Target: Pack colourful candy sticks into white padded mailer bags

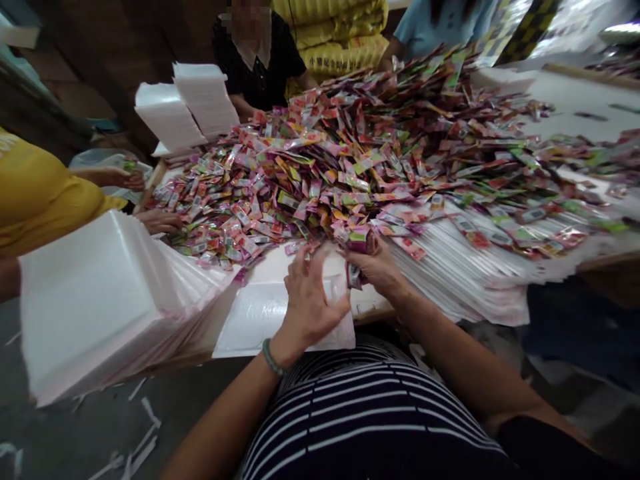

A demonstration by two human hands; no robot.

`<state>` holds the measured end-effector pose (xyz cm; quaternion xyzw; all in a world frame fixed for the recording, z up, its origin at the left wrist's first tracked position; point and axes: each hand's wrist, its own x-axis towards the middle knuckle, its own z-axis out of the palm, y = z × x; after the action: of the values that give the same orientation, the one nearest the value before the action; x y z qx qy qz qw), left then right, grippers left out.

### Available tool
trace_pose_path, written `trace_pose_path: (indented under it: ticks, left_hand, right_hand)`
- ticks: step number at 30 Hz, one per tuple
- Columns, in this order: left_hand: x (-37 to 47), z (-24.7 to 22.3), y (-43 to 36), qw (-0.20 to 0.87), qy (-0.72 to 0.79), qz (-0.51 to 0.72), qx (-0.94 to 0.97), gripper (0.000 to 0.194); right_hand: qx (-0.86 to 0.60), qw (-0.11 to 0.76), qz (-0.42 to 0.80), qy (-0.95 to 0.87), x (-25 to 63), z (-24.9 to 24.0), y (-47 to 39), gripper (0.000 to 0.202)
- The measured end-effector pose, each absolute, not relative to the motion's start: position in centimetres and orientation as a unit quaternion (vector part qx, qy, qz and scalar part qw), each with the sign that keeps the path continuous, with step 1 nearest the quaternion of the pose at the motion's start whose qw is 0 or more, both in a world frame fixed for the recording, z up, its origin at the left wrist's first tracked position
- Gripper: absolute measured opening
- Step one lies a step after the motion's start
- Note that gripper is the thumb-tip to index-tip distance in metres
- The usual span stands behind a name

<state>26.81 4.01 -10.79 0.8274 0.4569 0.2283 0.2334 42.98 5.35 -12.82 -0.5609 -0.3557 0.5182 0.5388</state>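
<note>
My left hand, with a green bracelet at the wrist, is over a white padded envelope at the table's front edge. Its fingers are spread and curved, and its fingertips reach toward the near edge of a heap of small colourful packets. To its right, my right hand has its fingers closed around several small packets, mostly pink and purple, beside the envelope's right end. A packet with a dark side hangs below those fingers.
White envelopes are stacked at the left, at the back left and on the right. A person in yellow reaches in from the left. Two more people are behind the heap. Paper strips lie on the floor.
</note>
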Motion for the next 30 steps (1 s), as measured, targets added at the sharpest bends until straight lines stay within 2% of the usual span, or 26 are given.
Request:
trace_pose_path:
  ticks: [3,5,9,12,14,16,21,25,30]
  left_hand:
    - [26.7,-10.8,0.9,0.17,0.379,0.059,0.908,0.031]
    - [26.5,-10.8,-0.1,0.15,0.387,-0.03,0.91,0.02]
    - [25.9,-10.2,-0.3,0.07,0.508,-0.068,0.856,0.031]
    - [25.7,-10.0,-0.5,0.011,0.567,-0.087,0.819,0.033]
    - [25.6,-10.5,-0.7,-0.022,0.598,-0.096,0.795,0.043]
    - [25.3,-11.2,-0.7,-0.031,0.612,-0.09,0.785,0.051]
    - [23.9,-12.8,-0.3,0.046,0.584,0.025,0.81,0.062]
    - [23.6,-13.7,0.1,0.108,0.536,0.112,0.83,0.07]
    - [24.3,-13.8,1.0,0.177,0.512,0.185,0.82,0.072]
  right_hand:
    - [-0.551,0.573,0.465,-0.389,44.3,-13.8,3.1,0.046]
    - [-0.542,0.551,0.49,-0.403,44.3,-14.6,1.6,0.045]
    - [-0.532,0.489,0.472,-0.505,43.4,-15.9,-0.3,0.044]
    - [-0.535,0.37,0.402,-0.644,42.6,-16.4,-0.5,0.045]
    - [-0.548,0.281,0.355,-0.703,42.1,-16.4,-0.2,0.045]
    - [-0.554,0.229,0.317,-0.735,41.7,-16.3,0.2,0.048]
    - [-0.558,0.182,0.234,-0.775,40.0,-16.2,1.8,0.05]
    - [-0.565,0.11,0.17,-0.8,38.3,-16.5,2.8,0.036]
    - [-0.514,0.112,0.137,-0.839,36.9,-16.2,3.6,0.029]
